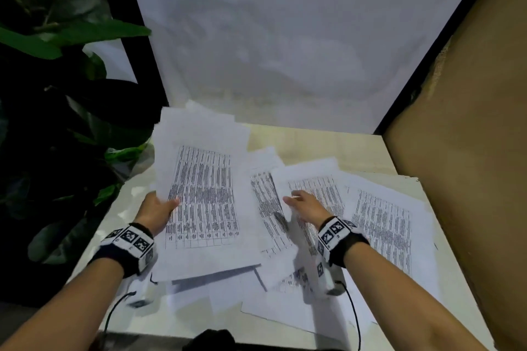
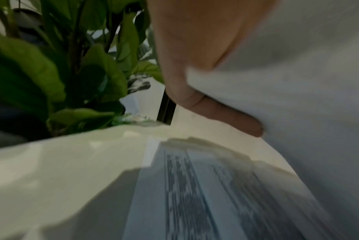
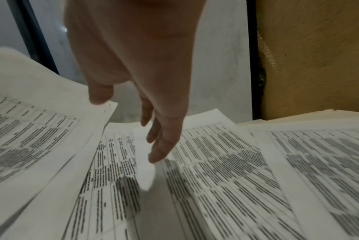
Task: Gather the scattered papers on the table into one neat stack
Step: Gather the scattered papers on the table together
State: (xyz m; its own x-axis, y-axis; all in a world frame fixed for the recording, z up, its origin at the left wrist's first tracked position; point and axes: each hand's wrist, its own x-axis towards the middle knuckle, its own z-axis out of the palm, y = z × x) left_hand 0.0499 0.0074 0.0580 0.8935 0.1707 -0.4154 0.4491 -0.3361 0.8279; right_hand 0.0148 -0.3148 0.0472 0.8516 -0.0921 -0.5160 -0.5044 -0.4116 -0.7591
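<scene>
White sheets printed with tables lie scattered over a pale table (image 1: 313, 142). My left hand (image 1: 159, 208) grips a bundle of papers (image 1: 205, 194) by its left edge, raised off the table; in the left wrist view the thumb (image 2: 232, 120) presses the bundle (image 2: 297, 81). My right hand (image 1: 302, 204) hovers with straight fingers (image 3: 164, 146) over a loose sheet (image 1: 316, 188) in the middle, fingertips almost touching the sheet (image 3: 205, 154). More sheets (image 1: 382, 225) spread to the right, and others (image 1: 271, 308) lie near the front edge.
A large-leaved plant (image 1: 57, 94) stands close at the left table edge. A brown board (image 1: 470, 122) walls the right side, a white wall (image 1: 285, 37) the back. A cable (image 1: 353, 313) trails from the right wrist.
</scene>
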